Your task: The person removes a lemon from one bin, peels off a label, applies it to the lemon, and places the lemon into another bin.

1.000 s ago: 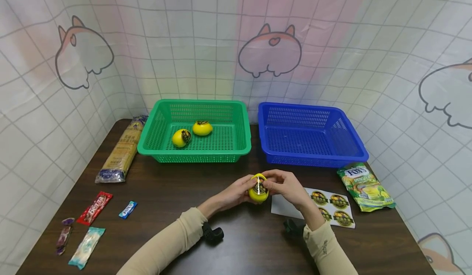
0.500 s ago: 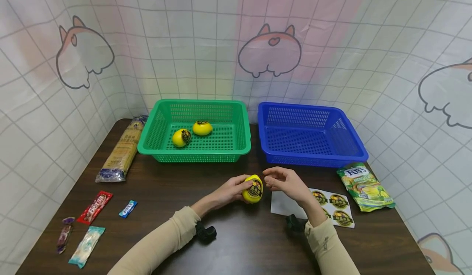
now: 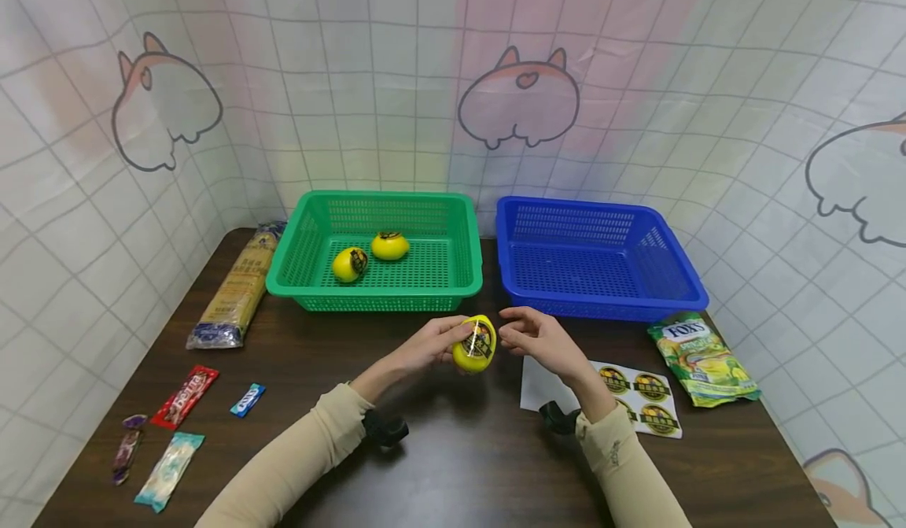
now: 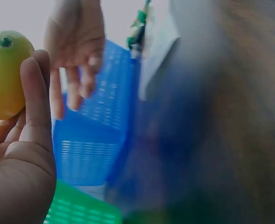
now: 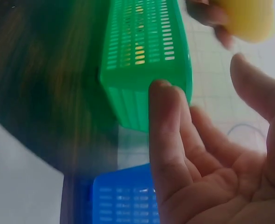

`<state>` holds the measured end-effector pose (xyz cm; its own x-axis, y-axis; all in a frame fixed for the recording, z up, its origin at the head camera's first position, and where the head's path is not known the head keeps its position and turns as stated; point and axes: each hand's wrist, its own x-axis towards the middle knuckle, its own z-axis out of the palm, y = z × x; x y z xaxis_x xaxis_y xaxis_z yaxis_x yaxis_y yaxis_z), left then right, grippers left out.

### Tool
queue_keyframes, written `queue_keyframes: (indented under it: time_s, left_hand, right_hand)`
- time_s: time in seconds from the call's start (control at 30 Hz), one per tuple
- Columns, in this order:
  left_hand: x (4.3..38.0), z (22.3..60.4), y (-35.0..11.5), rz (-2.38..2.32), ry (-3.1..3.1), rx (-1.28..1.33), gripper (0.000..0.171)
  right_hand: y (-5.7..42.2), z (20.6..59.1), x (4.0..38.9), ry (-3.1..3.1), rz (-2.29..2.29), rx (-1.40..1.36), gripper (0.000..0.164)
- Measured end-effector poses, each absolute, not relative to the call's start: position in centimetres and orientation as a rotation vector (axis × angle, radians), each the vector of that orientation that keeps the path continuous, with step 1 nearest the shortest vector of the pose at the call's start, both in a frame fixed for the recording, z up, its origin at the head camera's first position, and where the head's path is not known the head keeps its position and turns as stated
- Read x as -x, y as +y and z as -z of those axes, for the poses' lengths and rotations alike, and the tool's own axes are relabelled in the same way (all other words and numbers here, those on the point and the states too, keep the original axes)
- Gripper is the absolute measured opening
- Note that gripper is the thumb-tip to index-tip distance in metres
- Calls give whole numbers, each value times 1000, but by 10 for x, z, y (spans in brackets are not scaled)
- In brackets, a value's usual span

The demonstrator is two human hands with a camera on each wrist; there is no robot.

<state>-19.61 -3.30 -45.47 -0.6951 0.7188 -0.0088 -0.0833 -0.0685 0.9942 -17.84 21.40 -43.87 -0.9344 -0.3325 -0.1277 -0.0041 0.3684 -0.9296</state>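
My left hand (image 3: 423,347) grips a yellow lemon (image 3: 473,355) above the table. A round black-and-gold sticker (image 3: 476,340) lies on the side of the lemon facing the head camera. In the left wrist view the lemon (image 4: 6,74) shows a green nub at its end. Just right of the fruit, my right hand (image 3: 548,345) is apart from it, holding nothing. Its fingers look relaxed and slightly bent in the right wrist view. Below that hand lies a white sticker sheet (image 3: 541,382) with several matching stickers, partly hidden by the forearm.
Two stickered lemons (image 3: 350,264) lie in a green basket (image 3: 375,292). A blue basket (image 3: 602,304) stands to its right. Noodles in a long packet (image 3: 237,288) and several wrapped snacks (image 3: 185,396) lie left. A green candy bag (image 3: 701,360) lies right.
My right hand has let go of the lemon and drawn apart from it. The left hand has carried the lemon left and slightly upward. The sticker now shows uncovered.
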Motion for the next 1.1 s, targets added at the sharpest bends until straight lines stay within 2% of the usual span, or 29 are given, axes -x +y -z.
queue_keyframes:
  time_s: [0.3,0.57,0.8,1.1]
  left_hand:
    - [213,417,-46,-1919,1730,-632,65]
    - [235,386,-53,-2055,1745,-536,60]
    - [259,370,-55,-2178,1692,-451,61]
    - [288,361,-61,-2138,1703,-312,63]
  right_hand:
    - [195,434,189,2376,1709,218,59]
    - [181,434,201,2507,1715,192,55]
    - [165,435,211,2656,1661,154,60]
    - [150,443,221,2728,1661,124,57]
